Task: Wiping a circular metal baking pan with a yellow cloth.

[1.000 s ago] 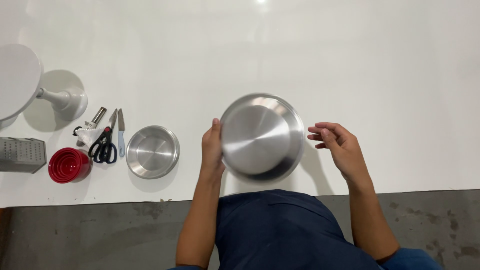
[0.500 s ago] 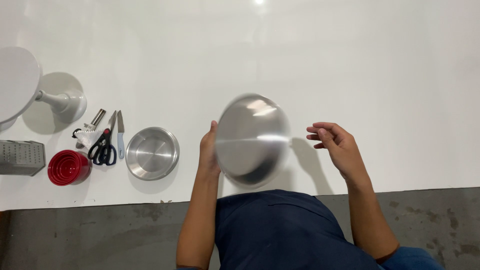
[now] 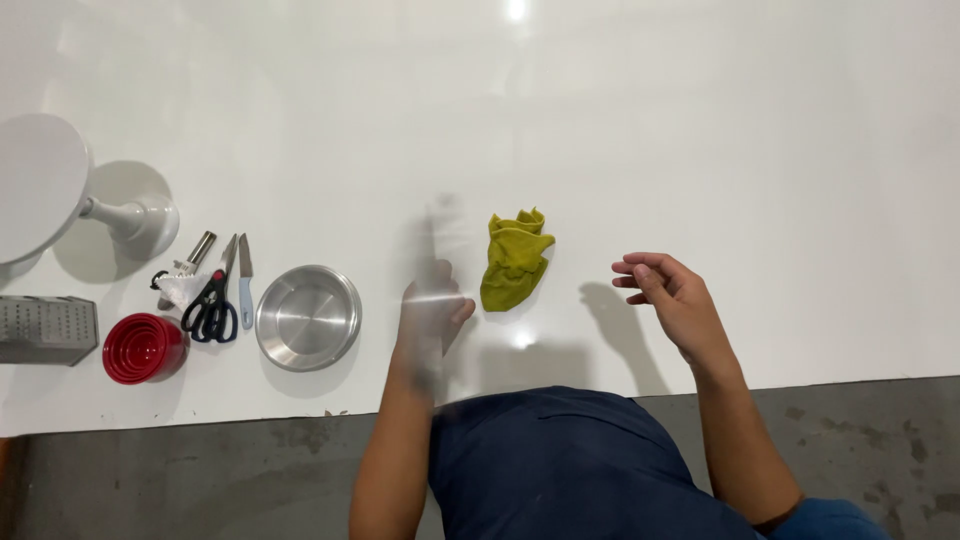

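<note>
Yellow-green cloth (image 3: 514, 259) crumpled between hands, left hand (image 3: 430, 315) motion-blurred, fingers unreadable, right hand (image 3: 668, 295) loosely open, empty.

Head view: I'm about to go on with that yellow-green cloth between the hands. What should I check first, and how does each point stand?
1. Cloth reachable: ok. It lies crumpled and uncovered on the white table.
2. Right hand free: ok. It is open and empty, hanging to the right of the cloth, apart from it.
3. Left hand free: cannot tell. It is motion-blurred, with a faint grey streak above it.
4. Left hand clear of the cloth: cannot tell. It is close to the lower left edge.
5. Sharp tools out of the way: ok. The scissors and knife lie beyond the steel pan, left of both hands.
</note>
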